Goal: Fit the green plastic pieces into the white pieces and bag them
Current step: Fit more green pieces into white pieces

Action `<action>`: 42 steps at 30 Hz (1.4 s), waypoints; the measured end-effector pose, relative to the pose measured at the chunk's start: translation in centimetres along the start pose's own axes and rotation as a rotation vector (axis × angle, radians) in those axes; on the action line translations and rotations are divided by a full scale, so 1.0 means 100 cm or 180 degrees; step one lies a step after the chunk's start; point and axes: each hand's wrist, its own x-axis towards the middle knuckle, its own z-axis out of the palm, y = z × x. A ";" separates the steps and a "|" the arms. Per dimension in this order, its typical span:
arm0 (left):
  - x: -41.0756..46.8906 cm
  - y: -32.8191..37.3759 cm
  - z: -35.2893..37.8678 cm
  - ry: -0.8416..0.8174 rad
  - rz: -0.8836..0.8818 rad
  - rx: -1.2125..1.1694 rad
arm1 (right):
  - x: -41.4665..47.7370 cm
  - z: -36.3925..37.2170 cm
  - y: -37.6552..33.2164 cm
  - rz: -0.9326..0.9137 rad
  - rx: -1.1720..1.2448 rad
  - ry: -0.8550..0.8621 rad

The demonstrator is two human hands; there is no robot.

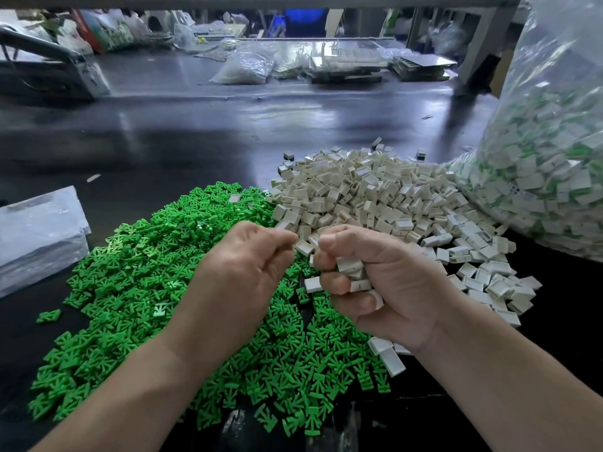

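Head camera looks down on a dark glossy table [195, 141] where two loose heaps lie side by side, each holding far more parts than can be counted. One heap, spread across the lower left and centre of the frame, is of flat bright green fan-shaped plastic pieces [130, 256]. The other, at centre right, is of small white box-shaped plastic pieces [375, 190], and the two heaps touch where they meet. One white box lies alone on the upper edge of the green heap, two more rest on its lower right edge, and a single green piece sits apart at the far left. Two bare hands are raised above the seam between the heaps, fingertips nearly meeting. The right hand [385, 282] is curled into a fist around a clutch of white boxes; at least four show between its fingers. The left hand [241, 272] has its fingers curled and drawn together towards the right thumb, just beside one white box there, but I cannot tell whether it pinches anything. At the right edge of the frame stands one large clear plastic bag [554, 158], bulging with white boxes that show green in them, its base touching the white heap. One stack of flat clear plastic bags [39, 230] lies at the left edge, and one smaller filled clear bag [244, 66] sits upper centre.
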 end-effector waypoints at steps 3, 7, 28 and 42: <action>-0.002 0.005 -0.004 0.0256 -0.0223 -0.0603 | 0.000 0.002 0.002 0.0169 -0.0164 0.0096; -0.007 0.017 -0.005 0.0429 -0.0039 -0.0830 | -0.001 0.004 0.005 0.0291 -0.0318 -0.0109; -0.008 0.007 -0.015 0.0020 0.0295 -0.0445 | -0.002 0.005 -0.001 0.0497 -0.0025 -0.0415; -0.011 0.001 -0.017 -0.1056 0.0388 0.1195 | 0.000 0.002 -0.002 0.0536 0.0142 -0.0046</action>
